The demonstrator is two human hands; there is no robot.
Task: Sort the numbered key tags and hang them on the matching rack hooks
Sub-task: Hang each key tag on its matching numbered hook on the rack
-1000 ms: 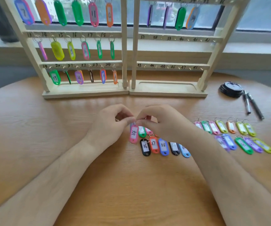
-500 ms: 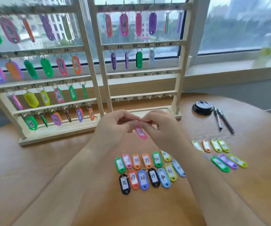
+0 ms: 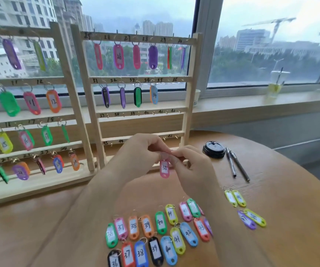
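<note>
A pink key tag marked 35 point(image 3: 164, 169) hangs in the air in front of the right wooden rack point(image 3: 191, 93). My left hand point(image 3: 142, 151) and my right hand point(image 3: 191, 164) both pinch its top, where the ring is hidden by my fingertips. The right rack carries tags on its top row and on hooks 31 to 34; the hook under 35 point(image 3: 162, 80) is bare. The left rack point(image 3: 66, 93) is full of tags. Several loose numbered tags point(image 3: 155, 234) lie in rows on the table below my hands.
Two more pairs of tags point(image 3: 243, 209) lie to the right of my right forearm. A black lid point(image 3: 213, 149) and two pens point(image 3: 236, 164) lie by the right rack's foot. A drink cup point(image 3: 275, 83) stands on the window sill.
Both hands lifted the pink tag 35 off the table and up toward the right rack. The view tilted upward, so the loose tags now lie lower in the frame.
</note>
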